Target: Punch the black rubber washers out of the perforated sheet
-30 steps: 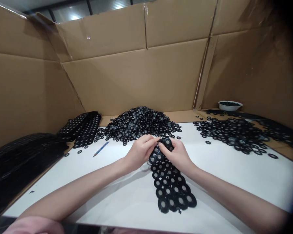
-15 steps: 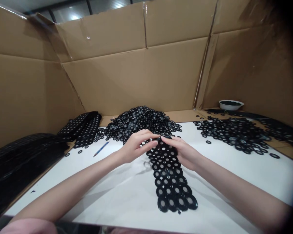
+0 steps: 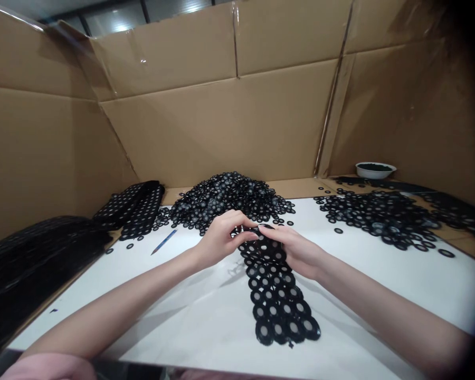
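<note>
Left hand and right hand both closed on the top end of a black washer strip, grip on it from either side, fingertips meeting near the strip's upper edge. Strip is a connected web of rubber-like rings with pale centres, lying flat on the white counter and running from the hands toward me. Directly beyond the hands sits a loose washer heap, its near edge just past my fingers. Right of it, a second washer spread. Left: folded washer sheets and a slim blue tool on the counter, well apart from the left hand. Far right corner, a white bowl against the cardboard walls.
</note>
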A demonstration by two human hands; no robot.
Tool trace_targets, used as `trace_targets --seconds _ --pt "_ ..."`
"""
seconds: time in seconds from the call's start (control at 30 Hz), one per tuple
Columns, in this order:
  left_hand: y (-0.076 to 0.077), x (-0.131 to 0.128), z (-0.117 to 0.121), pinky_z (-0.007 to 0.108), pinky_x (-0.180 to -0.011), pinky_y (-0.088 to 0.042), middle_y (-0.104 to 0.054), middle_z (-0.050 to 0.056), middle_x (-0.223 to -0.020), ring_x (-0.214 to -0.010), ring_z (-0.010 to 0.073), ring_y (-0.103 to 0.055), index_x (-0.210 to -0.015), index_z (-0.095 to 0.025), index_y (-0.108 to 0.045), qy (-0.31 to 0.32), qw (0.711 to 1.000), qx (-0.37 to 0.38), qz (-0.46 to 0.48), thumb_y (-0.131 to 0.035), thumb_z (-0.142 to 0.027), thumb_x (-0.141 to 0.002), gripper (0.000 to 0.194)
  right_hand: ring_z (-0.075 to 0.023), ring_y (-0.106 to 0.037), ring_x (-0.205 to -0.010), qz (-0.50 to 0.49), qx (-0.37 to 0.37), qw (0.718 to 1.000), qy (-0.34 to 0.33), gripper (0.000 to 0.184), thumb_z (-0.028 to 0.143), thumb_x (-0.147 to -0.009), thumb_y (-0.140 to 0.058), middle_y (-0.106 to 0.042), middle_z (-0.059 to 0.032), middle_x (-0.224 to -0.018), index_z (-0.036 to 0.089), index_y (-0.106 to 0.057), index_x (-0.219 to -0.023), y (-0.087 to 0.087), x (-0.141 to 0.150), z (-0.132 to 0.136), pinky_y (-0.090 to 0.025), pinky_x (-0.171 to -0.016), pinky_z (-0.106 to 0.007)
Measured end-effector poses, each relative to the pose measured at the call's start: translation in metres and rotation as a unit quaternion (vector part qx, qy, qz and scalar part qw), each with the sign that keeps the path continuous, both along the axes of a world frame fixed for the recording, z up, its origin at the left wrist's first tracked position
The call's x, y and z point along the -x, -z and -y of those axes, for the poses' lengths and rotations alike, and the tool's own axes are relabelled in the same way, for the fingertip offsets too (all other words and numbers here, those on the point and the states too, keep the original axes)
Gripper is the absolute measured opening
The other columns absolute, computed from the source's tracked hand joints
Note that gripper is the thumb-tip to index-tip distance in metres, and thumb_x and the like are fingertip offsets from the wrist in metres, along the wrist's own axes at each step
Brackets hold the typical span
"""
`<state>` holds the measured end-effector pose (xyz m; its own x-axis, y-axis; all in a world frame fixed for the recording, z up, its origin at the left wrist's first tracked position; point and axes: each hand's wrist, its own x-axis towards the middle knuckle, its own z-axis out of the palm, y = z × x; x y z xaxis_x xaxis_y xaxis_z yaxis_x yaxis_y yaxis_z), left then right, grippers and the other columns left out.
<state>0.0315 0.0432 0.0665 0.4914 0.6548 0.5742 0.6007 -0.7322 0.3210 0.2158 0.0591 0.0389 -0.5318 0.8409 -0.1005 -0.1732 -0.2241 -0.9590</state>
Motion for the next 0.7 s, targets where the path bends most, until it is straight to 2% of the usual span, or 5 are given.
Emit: trace_targets --seconds 0.2,0.4,0.7 --pt "0.0032 -0.0010 -0.0035 0.026 -0.067 -0.039 -0.060 0.002 -0.073 -0.072 0.0159 -0.051 -0.076 -0.014 -0.060 -0.015 1.000 0.000 -0.001 -0.061 -0.022 -0.082 0.010 -0.0199 -0.058 -0.094 0.011 -0.053 0.999 0.002 0.032 0.048 -0.075 -0.063 -0.067 -0.0040 -0.096 0.019 -0.064 -0.088 0.0015 0.0019 0.0021 -0.042 -0.073 -0.027" --pt "0.0011 -0.0030 -0.0020 0.025 -0.064 -0.038 -0.059 0.000 -0.069 -0.068 0.0151 -0.050 -0.071 -0.015 -0.059 -0.037 0.999 0.027 0.021 -0.063 -0.018 -0.079 0.009 -0.0189 -0.058 -0.088 0.020 -0.112 0.994 0.007 0.035 0.051 -0.076 -0.060 -0.065 -0.0030 -0.091 0.018 -0.064 -0.087 0.0047 0.0030 0.0004 -0.041 -0.070 -0.027" --pt "0.0010 -0.0065 -0.0029 0.022 -0.058 -0.038 -0.059 -0.001 -0.063 -0.062 0.0129 -0.051 -0.064 -0.012 -0.059 -0.047 0.988 0.110 0.094 -0.066 -0.017 -0.073 0.012 -0.0177 -0.056 -0.072 0.038 -0.160 0.986 0.028 0.038 0.054 -0.072 -0.062 -0.061 -0.0010 -0.073 0.017 -0.063 -0.080 0.0068 0.0042 0.0019 -0.041 -0.062 -0.028"
